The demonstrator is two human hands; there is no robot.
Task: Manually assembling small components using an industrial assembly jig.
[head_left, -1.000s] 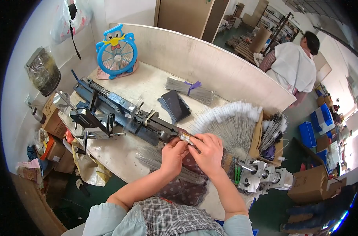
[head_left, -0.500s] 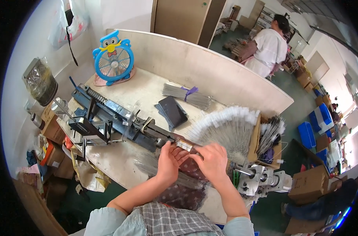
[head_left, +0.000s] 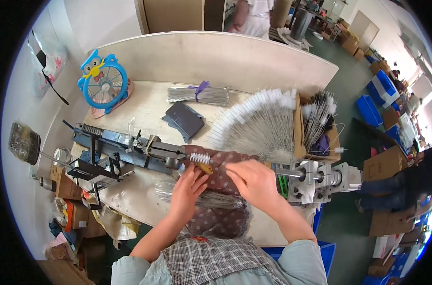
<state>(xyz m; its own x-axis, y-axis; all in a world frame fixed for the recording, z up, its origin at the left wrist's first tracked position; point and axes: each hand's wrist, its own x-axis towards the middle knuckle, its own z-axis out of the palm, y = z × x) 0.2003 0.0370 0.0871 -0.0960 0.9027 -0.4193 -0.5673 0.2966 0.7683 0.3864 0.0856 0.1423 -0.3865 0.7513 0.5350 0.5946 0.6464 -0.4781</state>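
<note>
My left hand [head_left: 185, 187] is closed at the near side of the machine's end, its fingers round a small yellow-brown piece [head_left: 206, 168]. Just beyond it a white-bristled brush [head_left: 199, 157] sticks out from the end of the long metal bench machine [head_left: 144, 147]. To the right, my right hand [head_left: 255, 184] is closed, thumb against curled fingers; anything in its pinch is too small to make out. Beneath both hands lies a brown polka-dot cloth [head_left: 224, 176], with a bundle of thin wires [head_left: 220, 200] on it.
White-tipped wire brushes [head_left: 261, 123] fan out at the back right, beside a cardboard box [head_left: 299, 128] of more brushes. A dark phone [head_left: 184, 118], a tied wire bundle [head_left: 211, 95] and a blue fan [head_left: 103, 85] stand farther back. A metal spindle unit [head_left: 320, 180] is at the right.
My hands have moved apart, the right one away to the right. The white-bristled brush now shows at the machine's end. My view has turned, shifting the bench and the person behind it.
</note>
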